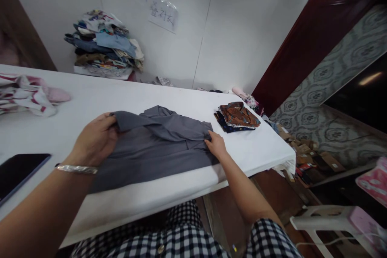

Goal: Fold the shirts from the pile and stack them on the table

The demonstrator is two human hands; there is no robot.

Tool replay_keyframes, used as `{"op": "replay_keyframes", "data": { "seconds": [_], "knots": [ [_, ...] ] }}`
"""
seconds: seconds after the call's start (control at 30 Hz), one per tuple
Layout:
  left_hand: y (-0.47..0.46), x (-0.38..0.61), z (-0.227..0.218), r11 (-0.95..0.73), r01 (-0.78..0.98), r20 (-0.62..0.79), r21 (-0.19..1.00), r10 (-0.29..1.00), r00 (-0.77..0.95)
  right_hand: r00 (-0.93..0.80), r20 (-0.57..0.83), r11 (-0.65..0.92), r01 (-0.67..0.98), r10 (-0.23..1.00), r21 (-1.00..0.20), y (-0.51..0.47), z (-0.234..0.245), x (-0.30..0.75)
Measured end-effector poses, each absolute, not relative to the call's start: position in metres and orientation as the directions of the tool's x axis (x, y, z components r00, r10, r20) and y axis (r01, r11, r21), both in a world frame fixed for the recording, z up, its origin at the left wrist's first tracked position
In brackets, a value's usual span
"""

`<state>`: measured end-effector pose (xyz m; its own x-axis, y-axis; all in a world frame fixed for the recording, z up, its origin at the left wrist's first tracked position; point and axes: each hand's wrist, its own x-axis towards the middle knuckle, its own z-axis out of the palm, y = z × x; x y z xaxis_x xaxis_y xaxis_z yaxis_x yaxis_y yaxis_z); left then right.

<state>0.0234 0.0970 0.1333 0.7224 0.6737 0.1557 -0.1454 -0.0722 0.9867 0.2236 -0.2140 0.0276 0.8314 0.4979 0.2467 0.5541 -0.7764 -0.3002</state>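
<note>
A dark grey shirt (pixel 151 161) lies spread across the white table (pixel 187 185) in front of me, partly folded over on itself. My left hand (pixel 98 137) pinches a lifted edge of it at the left end. At the right end, my right hand (pixel 216 144) grips another part between thumb and fingers, close to the tabletop. Between the two hands the upper layer of cloth runs slack and creased. The lower layer reaches toward the table's front edge.
A small stack of folded clothes (pixel 238 115) sits right of the shirt. Crumpled pink-and-white clothing (pixel 33 94) and a phone (pixel 21 171) lie at the left. Behind the table rises a tall clothes pile (pixel 105 44). A white plastic stool (pixel 326 217) stands at lower right.
</note>
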Motion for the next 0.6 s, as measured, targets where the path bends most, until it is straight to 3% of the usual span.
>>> {"op": "replay_keyframes", "data": {
  "seconds": [0.1, 0.17, 0.3, 0.37, 0.47, 0.6],
  "knots": [
    [0.093, 0.030, 0.150, 0.173, -0.324, 0.160, 0.930, 0.604, 0.781, 0.826, 0.219, -0.767, 0.563, 0.519, -0.308, -0.204, 0.028, 0.235],
    [0.096, 0.030, 0.159, 0.267, -0.417, 0.179, 0.869, 0.616, 0.767, 0.838, 0.284, -0.724, 0.545, 0.465, -0.424, -0.208, 0.028, 0.246],
    [0.108, 0.025, 0.166, 0.316, -0.370, 0.093, 0.873, 0.637, 0.765, 0.875, 0.424, -0.509, 0.481, 0.232, -0.714, -0.227, 0.026, 0.262],
    [0.113, 0.022, 0.166, 0.362, -0.300, 0.015, 0.883, 0.617, 0.787, 0.872, 0.418, -0.427, 0.489, 0.255, -0.760, -0.233, 0.024, 0.259],
    [0.111, 0.021, 0.167, 0.364, -0.278, -0.011, 0.889, 0.623, 0.782, 0.804, 0.369, -0.435, 0.571, 0.465, -0.696, -0.230, 0.020, 0.243],
    [0.105, 0.028, 0.171, 0.355, -0.260, -0.028, 0.898, 0.636, 0.771, 0.685, 0.272, -0.537, 0.710, 0.676, -0.455, -0.208, 0.019, 0.226]
  ]
}}
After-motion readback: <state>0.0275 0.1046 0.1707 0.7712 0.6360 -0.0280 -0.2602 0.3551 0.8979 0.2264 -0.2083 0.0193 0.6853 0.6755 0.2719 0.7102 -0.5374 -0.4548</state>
